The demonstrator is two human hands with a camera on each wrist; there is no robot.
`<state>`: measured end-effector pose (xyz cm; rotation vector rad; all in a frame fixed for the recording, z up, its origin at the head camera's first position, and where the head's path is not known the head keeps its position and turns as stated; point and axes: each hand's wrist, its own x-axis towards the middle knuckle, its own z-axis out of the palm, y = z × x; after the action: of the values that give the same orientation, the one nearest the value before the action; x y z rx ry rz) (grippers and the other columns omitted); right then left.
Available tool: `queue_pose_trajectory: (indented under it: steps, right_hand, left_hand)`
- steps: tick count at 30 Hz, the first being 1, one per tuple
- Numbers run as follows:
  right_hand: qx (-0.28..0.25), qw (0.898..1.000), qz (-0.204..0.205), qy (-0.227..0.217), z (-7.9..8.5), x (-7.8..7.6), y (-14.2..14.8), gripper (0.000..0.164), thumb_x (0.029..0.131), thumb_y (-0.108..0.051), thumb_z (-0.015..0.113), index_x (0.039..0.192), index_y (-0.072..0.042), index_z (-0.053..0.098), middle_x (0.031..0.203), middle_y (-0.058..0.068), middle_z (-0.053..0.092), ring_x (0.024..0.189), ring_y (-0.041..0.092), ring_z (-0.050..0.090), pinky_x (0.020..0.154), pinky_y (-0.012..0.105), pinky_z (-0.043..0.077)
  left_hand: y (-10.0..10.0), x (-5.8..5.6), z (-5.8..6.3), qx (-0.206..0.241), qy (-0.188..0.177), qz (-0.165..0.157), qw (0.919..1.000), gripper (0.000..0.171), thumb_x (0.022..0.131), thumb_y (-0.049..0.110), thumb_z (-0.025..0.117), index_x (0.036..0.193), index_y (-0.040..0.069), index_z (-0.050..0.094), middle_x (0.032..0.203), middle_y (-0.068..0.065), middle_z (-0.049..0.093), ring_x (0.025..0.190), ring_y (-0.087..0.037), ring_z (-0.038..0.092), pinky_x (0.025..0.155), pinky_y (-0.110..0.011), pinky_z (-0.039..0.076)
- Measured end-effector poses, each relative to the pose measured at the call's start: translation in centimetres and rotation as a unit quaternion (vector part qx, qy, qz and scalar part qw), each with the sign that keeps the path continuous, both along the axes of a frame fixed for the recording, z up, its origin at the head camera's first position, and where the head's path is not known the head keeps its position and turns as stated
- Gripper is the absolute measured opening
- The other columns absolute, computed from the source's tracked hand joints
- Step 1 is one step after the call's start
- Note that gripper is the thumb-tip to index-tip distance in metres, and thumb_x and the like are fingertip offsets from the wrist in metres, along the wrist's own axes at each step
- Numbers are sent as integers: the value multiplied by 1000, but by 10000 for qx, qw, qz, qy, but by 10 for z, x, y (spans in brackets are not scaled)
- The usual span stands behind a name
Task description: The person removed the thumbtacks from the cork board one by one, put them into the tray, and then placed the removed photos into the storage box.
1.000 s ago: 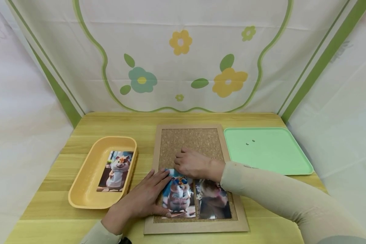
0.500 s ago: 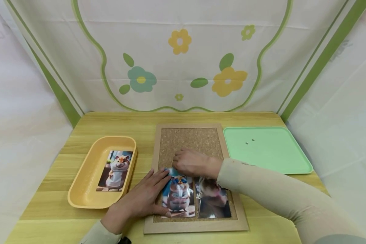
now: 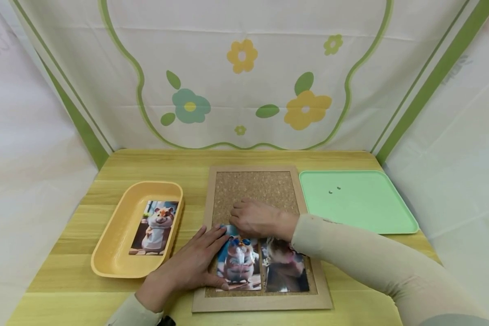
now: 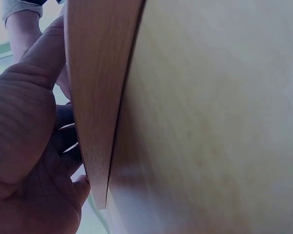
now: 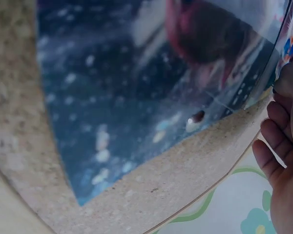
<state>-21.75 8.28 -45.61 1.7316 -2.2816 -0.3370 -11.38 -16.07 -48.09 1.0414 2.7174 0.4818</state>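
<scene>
A wood-framed corkboard (image 3: 254,188) lies mid-table, with two hamster photos side by side on its near half. My left hand (image 3: 193,262) spreads over the left edge of the left photo (image 3: 239,271). In the left wrist view, that hand's thumb and fingers lie along the wooden frame (image 4: 95,97). At the same photo's top edge is my right hand (image 3: 257,219), fingers curled; what lies under its fingertips is hidden. Beside it, the right photo (image 3: 286,274) is partly covered by my wrist. A small shiny pin (image 5: 195,120) sits near that photo's edge in the right wrist view.
On the left stands a yellow tray (image 3: 109,244) holding another hamster photo (image 3: 155,228). A green tray (image 3: 362,203) is at the right, touching or nearly touching the board, with two small grey pins (image 3: 334,190) on it. A patterned cloth (image 3: 244,90) hangs behind the table.
The right hand has shifted very slightly left at the top of the left photo. Otherwise the hands, photos and trays hold their places.
</scene>
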Motion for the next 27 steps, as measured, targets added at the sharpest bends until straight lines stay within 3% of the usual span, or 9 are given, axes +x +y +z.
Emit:
queue_pose_trajectory:
  steps: [10,16,27]
  right_hand:
    - [-179,9989,218,364,-4,1,5,14,104,-26,61,95,-19,70,97,-5,72,90,16,64,84,35,54]
    - [1,9971,343,674,-7,0,7,15,106,-27,59,100,-20,71,102,-5,72,94,14,64,86,34,53]
    - [335,9950,525,780,-5,-1,10,20,110,-29,52,106,-19,69,110,-4,71,105,16,64,100,37,50]
  left_hand:
    - [0,0,0,27,6,21,10000,120,79,84,67,164,5,37,173,-13,30,162,-33,22,132,-56,15]
    - [1,0,0,1,-19,36,10000,120,79,85,67,164,6,37,173,-13,29,163,-32,21,132,-56,14]
    - [1,0,-1,-28,-28,52,10000,121,78,87,65,164,6,38,173,-12,30,163,-32,21,132,-55,14]
